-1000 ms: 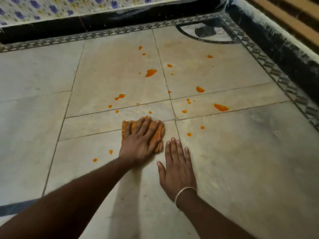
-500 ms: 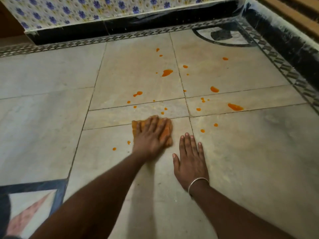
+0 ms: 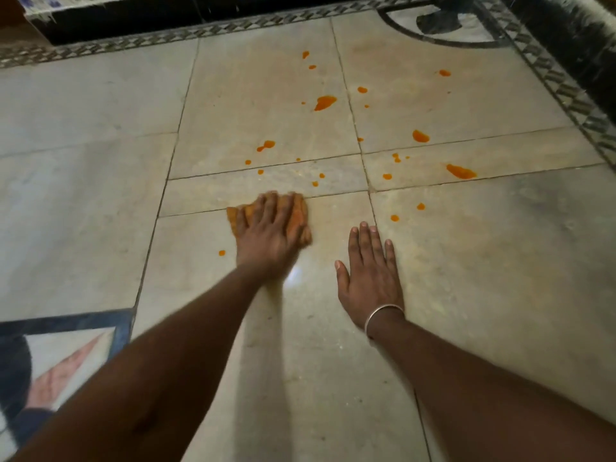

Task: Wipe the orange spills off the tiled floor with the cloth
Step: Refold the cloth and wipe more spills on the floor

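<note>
Pale marble tiles make up the floor (image 3: pixel 500 278). Orange spills dot it ahead of me: a large blot (image 3: pixel 325 102), another blot (image 3: pixel 420 136), a long smear (image 3: pixel 461 171) at the right, and several small drops. A lone drop (image 3: pixel 222 252) lies just left of my left hand (image 3: pixel 266 235). That hand presses flat, fingers spread, on a crumpled orange cloth (image 3: pixel 298 213) over a tile joint. My right hand (image 3: pixel 370 275), with a metal bangle at the wrist, rests flat on the floor to the right of the cloth and holds nothing.
A patterned mosaic border (image 3: pixel 200 33) and a black skirting run along the far edge and down the right side (image 3: pixel 573 95). A dark blue inlay with a pink triangle (image 3: pixel 66 355) sits at the lower left. A curved black inlay (image 3: pixel 443 25) fills the far right corner.
My left hand has slid the cloth leftward, away from my right hand, and now covers one of the two small drops that lay to its left. My right hand stays planted.
</note>
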`<state>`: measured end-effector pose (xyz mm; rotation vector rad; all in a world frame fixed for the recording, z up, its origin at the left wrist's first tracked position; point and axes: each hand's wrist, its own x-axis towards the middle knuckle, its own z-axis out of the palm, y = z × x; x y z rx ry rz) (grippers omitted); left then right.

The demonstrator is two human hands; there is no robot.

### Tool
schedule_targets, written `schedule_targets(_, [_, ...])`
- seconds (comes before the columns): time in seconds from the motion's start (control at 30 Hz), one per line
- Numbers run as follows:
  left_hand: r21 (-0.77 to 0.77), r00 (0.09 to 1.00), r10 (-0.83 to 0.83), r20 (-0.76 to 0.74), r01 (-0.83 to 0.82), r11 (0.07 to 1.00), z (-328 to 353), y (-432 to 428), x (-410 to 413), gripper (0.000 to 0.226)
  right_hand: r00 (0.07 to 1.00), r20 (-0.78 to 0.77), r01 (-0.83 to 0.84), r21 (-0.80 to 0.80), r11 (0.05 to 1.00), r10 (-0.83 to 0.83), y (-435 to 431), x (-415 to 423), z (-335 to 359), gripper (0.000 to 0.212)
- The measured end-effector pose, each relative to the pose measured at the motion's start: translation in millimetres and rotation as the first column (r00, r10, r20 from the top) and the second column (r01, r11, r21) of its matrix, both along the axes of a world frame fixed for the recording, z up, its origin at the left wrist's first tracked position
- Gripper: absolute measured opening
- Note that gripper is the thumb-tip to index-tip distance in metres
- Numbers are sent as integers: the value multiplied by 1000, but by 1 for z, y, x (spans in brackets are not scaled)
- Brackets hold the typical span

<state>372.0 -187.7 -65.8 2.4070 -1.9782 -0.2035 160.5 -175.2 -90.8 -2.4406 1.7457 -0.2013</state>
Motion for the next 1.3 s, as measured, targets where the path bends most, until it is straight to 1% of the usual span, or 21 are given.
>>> schedule_targets(0.1, [-20, 973, 225, -56, -226, 974, -2, 29, 6, 76, 1000, 6, 4, 6, 1000, -4, 0, 1, 2, 70])
schedule_targets(0.13, [-18, 958, 279, -58, -281, 960, -3, 41, -6, 75, 1000, 6, 3, 7, 1000, -3, 1, 1, 2, 70])
schedule_targets(0.17, [-12, 954, 298, -45, -299, 954, -5, 50, -23, 77, 1000, 7, 7, 6, 1000, -7, 1, 1, 2, 70])
schedule_targets(0.2, [-3, 957, 289, -39, -289, 957, -7, 55, -40, 78, 1000, 5, 8, 7, 1000, -8, 1, 1, 3, 70])
schedule_targets(0.27, [9, 981, 194, -25, -193, 981, -7, 49, -55, 81, 1000, 7, 8, 6, 1000, -8, 0, 1, 4, 70])
schedule_targets(0.33, [16, 998, 61, -4, -61, 998, -6, 26, -43, 82, 1000, 8, 4, -7, 1000, -4, -1, 0, 3, 71])
schedule_targets(0.37, [20, 1000, 29, -3, -29, 999, -3, 11, -29, 81, 1000, 9, 2, -13, 1000, -1, -1, 0, 2, 71])
schedule_targets(0.4, [33, 999, 48, -14, -47, 998, -1, 0, -10, 79, 1000, 12, -1, -13, 1000, 1, -1, 0, 0, 71])
schedule_targets(0.5, [97, 980, 192, -54, -186, 978, 10, -2, 41, 89, 1000, 14, 0, -8, 1000, 0, 0, -1, -2, 72])
schedule_targets(0.57, [90, 961, 268, -73, -261, 961, 11, 26, 59, 87, 1000, 8, -1, -5, 1000, 1, 0, 1, -1, 72])
schedule_targets(0.67, [-2, 880, 469, -75, -471, 882, 1, 72, 34, 76, 1000, 2, 12, -15, 1000, -12, 1, 2, 0, 71])
schedule_targets(0.73, [-24, 843, 533, -77, -536, 844, -6, 76, -4, 74, 1000, -10, 14, -25, 1000, -15, 2, 3, 4, 70])
schedule_targets(0.77, [-13, 856, 511, -80, -513, 858, -8, 73, -19, 73, 1000, -19, -5, -36, 999, 4, 2, 5, 5, 69])
schedule_targets(0.83, [12, 910, 410, -59, -410, 912, -8, 61, -35, 77, 996, -15, -85, -63, 994, 84, -3, 18, 10, 67])
schedule_targets(0.9, [12, 965, 263, -15, -263, 965, -7, 45, -24, 84, 987, -10, -158, -69, 985, 158, -11, 40, 13, 66])
schedule_targets(0.97, [-8, 987, 161, 6, -161, 987, -6, 27, 3, 79, 980, -5, -197, -15, 980, 197, -17, 57, 10, 68])
schedule_targets(1.03, [-6, 982, 186, -25, -186, 982, -4, 20, 34, 74, 973, 5, -232, 40, 972, 232, -19, 61, 2, 69])
schedule_targets(1.13, [0, 923, 368, -112, -370, 929, -2, 42, 52, 77, 969, 23, -247, 34, 968, 247, -18, 57, -4, 68])
schedule_targets(1.2, [-45, 882, 466, -65, -469, 882, -6, 68, 28, 76, 971, 26, -239, 16, 971, 238, -16, 58, -6, 68])
schedule_targets(1.23, [-52, 872, 487, -45, -489, 871, -8, 76, 9, 75, 973, 29, -229, 7, 973, 229, -15, 59, -6, 68])
schedule_targets(1.3, [-14, 899, 434, -61, -436, 900, -10, 77, -19, 76, 973, 25, -228, 13, 974, 228, -16, 59, -5, 67])
